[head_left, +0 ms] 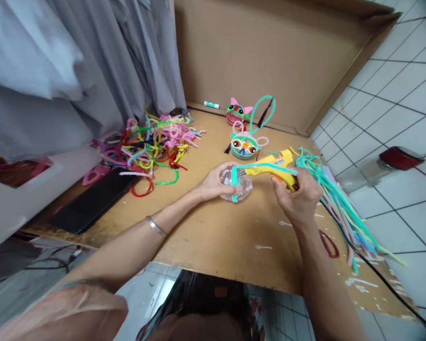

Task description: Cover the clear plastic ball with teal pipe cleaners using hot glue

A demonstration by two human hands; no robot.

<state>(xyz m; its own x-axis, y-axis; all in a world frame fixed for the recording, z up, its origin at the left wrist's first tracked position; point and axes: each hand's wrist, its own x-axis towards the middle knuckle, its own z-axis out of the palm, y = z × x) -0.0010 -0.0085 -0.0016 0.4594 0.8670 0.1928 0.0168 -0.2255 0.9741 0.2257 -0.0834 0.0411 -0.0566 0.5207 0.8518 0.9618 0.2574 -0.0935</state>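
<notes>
Clear piece (246, 188): rounded, transparent, edge uneven, surface glinting; sits low over the near-middle part of the brown tabletop (213, 237), in front of the two decorated heads. Cannot tell whether its underside touches the table. A fuzzy turquoise strip (234, 182) crosses it front to back as a narrow upright band; a longer length runs off to the right, over the yellow glue gun (268, 161), as far as the right hand. Whether the fingers pinch that end: cannot tell.

Left hand (213, 183): clamped on the clear piece from its left side, thumb along the near side by the band, fingers on the far side. Forearm comes in from lower left, slanting up and inward; silver bangle (155, 225) near the wrist.

Right hand (303, 196): closed round the handle of the glue gun, thumb on the near side. Gun lies nearly level, nozzle pointing left, near the band; exact contact hidden. Forearm rises steeply from lower right.

Nearby: pink-eared round head (244, 145) behind the gun; smaller red-and-green head (235, 112) beyond it. Tangled coloured stems (159, 142) at left; straight pastel bundle (344, 208) at right.
</notes>
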